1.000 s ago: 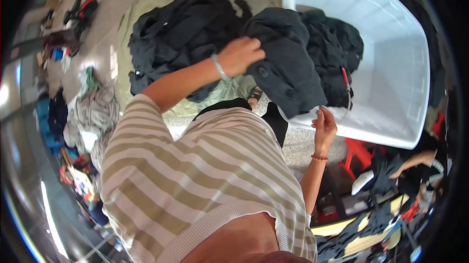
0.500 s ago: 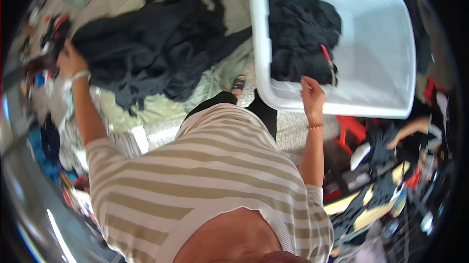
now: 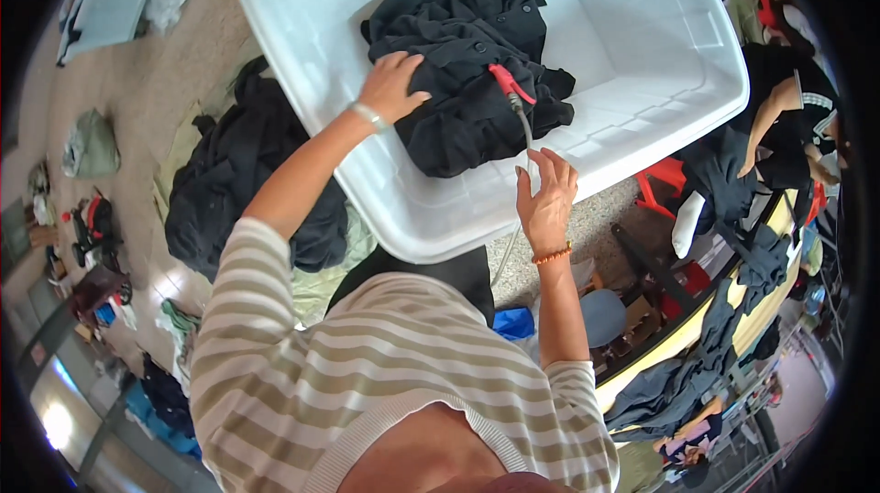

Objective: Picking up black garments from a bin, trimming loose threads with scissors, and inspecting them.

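Note:
A heap of black buttoned garments (image 3: pixel 449 62) lies inside a large white plastic tub (image 3: pixel 623 35). On top of it rests a red-handled tool (image 3: pixel 510 82) whose grey hose (image 3: pixel 526 122) runs over the tub's near rim and down. My left hand (image 3: pixel 392 90) lies on the left side of the garments, fingers stretched out and thumb apart. At the near rim, my right hand (image 3: pixel 548 195) is beside the hose, its fingers bent and the thumb apart from them. The hose passes by the gap between thumb and fingers; no firm grip on it shows.
Another black clothing pile (image 3: pixel 243 181) lies on a pale cloth left of the tub. To the right, a person's arm (image 3: pixel 770 122) reaches over dark clothing by a red stool (image 3: pixel 658 183). A yellow-edged table (image 3: pixel 632 378) holds black garments. A green bag (image 3: pixel 92 145) sits far left.
My left hand has gone from the far left, past the floor pile, onto the garments in the tub. The tub appears further left in view. My right hand's fingers have spread.

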The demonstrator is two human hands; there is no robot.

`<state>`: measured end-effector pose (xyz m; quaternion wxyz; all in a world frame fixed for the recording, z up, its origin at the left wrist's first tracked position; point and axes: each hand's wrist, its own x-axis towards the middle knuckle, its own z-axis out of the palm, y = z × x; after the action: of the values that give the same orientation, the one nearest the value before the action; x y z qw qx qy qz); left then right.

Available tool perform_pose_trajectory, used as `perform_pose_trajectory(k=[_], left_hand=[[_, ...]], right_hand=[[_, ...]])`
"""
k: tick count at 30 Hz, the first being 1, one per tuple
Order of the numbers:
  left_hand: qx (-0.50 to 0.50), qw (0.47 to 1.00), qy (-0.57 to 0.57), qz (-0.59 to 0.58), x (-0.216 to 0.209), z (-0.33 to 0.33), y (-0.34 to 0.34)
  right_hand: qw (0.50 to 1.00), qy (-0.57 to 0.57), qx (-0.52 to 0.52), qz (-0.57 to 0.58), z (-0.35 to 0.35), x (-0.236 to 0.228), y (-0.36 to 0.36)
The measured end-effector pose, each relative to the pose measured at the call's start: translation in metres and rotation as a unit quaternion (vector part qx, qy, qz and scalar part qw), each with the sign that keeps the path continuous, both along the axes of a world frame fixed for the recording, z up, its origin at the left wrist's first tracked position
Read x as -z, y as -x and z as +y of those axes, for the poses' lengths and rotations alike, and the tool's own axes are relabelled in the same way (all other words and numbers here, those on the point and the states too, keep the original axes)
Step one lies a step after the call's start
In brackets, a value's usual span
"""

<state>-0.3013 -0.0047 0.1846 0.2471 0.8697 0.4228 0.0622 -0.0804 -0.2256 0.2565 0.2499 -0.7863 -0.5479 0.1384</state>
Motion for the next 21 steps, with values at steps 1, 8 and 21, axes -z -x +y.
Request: perform_pose_trajectory(k=[1,8,21], left_hand=[[0.001,0.999,0.025,0.034,0.021,0.011,-0.028],[-0.061,0.983,0.064,0.163,0.124,0.061,-0.120],[-0.069,0.962,0.261,0.042,0.028,0.030,-0.008]], right_hand=[[1.000,0.012,0.013,0.008,0.004,0.002,-0.006],[0.991,0.040,0.041,0.117,0.041,0.042,-0.037],[0.787,0.288,0.106,0.535,0.128,0.124,-0.054]])
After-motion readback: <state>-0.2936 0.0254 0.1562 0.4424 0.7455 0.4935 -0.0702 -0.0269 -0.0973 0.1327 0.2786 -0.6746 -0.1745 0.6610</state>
